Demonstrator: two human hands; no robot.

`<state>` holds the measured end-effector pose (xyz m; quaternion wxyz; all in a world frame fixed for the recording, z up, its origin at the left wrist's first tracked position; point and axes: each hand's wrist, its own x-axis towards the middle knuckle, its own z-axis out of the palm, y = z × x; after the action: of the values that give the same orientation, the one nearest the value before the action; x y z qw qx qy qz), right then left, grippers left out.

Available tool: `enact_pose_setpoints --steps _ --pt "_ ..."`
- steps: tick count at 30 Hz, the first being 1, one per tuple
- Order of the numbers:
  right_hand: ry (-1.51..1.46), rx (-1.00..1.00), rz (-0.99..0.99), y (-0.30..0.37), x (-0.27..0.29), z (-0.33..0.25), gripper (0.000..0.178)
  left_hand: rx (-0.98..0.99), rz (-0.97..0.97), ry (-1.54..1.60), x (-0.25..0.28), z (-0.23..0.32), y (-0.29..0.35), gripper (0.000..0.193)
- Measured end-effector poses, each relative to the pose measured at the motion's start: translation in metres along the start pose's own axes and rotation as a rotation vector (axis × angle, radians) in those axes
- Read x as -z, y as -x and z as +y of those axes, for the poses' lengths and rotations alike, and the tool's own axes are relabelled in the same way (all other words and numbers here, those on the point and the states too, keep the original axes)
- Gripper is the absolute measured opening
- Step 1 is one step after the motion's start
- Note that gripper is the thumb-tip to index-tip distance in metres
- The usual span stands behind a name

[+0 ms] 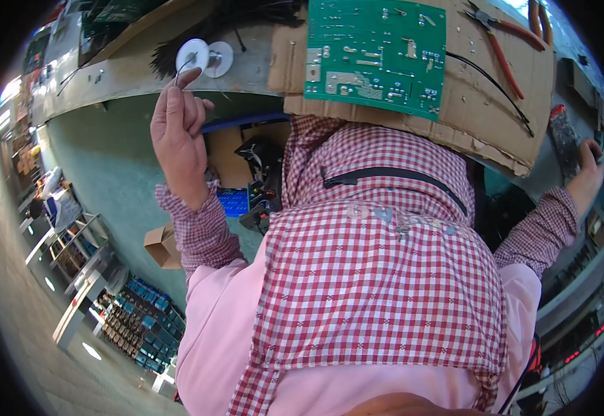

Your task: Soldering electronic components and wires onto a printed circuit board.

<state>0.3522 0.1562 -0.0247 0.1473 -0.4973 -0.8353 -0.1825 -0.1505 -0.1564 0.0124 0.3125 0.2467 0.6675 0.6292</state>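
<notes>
My left hand (181,142) is raised in front of the bench at the left, thumb and forefinger pinched together on a thin wire (178,80). Just beyond the fingertips is a white-flanged wire spool (219,59) on the bench. Out to the far right, my right hand (586,170) rests low with its fingers curled; whatever is in them is hidden. Beside it lies a dark, clear-wrapped object with a red end (558,111). A green circuit board (376,59) lies on a cardboard sheet (499,142) in front of me, solder side up.
Red-handled cutters (501,48) and a black cable (490,82) lie on the cardboard, right of the board. Bundled black cables (250,17) sit behind the spool. Below the bench are an open cardboard box (163,246) and a blue tray (233,202).
</notes>
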Motion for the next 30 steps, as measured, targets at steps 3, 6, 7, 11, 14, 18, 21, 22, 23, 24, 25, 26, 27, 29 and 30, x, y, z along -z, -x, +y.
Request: enact_pose_setpoints --steps 3,6,7,11,14,18,21,22,23,24,25,26,27,29,30 --pt "-0.612 -0.285 0.078 -0.019 0.011 0.014 0.021 0.044 -0.147 0.038 -0.028 0.012 0.002 0.038" --pt "-1.563 -0.703 0.211 -0.037 0.021 0.009 0.018 -0.112 -0.209 -0.267 -0.053 0.014 0.006 0.031" --pt "-1.880 -0.846 0.255 -0.043 0.024 0.005 0.017 -0.244 -0.211 -0.570 -0.065 0.016 0.006 0.029" --pt "-2.044 -0.892 0.082 -0.050 0.046 -0.055 0.032 -0.361 -0.387 -0.696 -0.094 0.018 -0.001 0.024" --pt "-1.897 -0.695 -0.083 -0.038 0.055 -0.102 0.045 -0.449 -0.448 -0.718 -0.107 0.015 -0.018 0.026" --pt "-1.694 -0.612 -0.136 -0.031 0.064 -0.157 0.046 -0.551 -0.373 -0.684 -0.118 0.002 -0.027 0.018" --pt "-1.638 -0.556 -0.148 -0.029 0.067 -0.172 0.047 -0.525 -0.362 -0.625 -0.128 -0.002 -0.031 0.013" --pt "-1.648 -0.494 -0.174 -0.029 0.067 -0.173 0.048 -0.536 -0.370 -0.610 -0.130 -0.004 -0.033 0.011" --pt "-1.642 -0.498 -0.180 -0.030 0.066 -0.174 0.048 -0.529 -0.373 -0.606 -0.130 -0.005 -0.035 0.011" --pt "-1.618 -0.491 -0.185 -0.030 0.064 -0.174 0.048 -0.527 -0.428 -0.612 -0.131 -0.004 -0.036 0.013" --pt "-1.596 -0.483 -0.191 -0.030 0.063 -0.175 0.048 -0.525 -0.481 -0.619 -0.131 -0.005 -0.038 0.016" --pt "-1.593 -0.485 -0.197 -0.030 0.062 -0.176 0.048 -0.519 -0.482 -0.617 -0.132 -0.007 -0.038 0.016" --pt "-1.588 -0.480 -0.207 -0.031 0.061 -0.178 0.048 -0.506 -0.477 -0.619 -0.133 -0.009 -0.039 0.016" --pt "-1.579 -0.478 -0.221 -0.032 0.060 -0.180 0.048 -0.489 -0.475 -0.618 -0.135 -0.012 -0.041 0.016" --pt "-1.569 -0.471 -0.217 -0.033 0.058 -0.181 0.048 -0.507 -0.477 -0.608 -0.135 -0.013 -0.043 0.016"
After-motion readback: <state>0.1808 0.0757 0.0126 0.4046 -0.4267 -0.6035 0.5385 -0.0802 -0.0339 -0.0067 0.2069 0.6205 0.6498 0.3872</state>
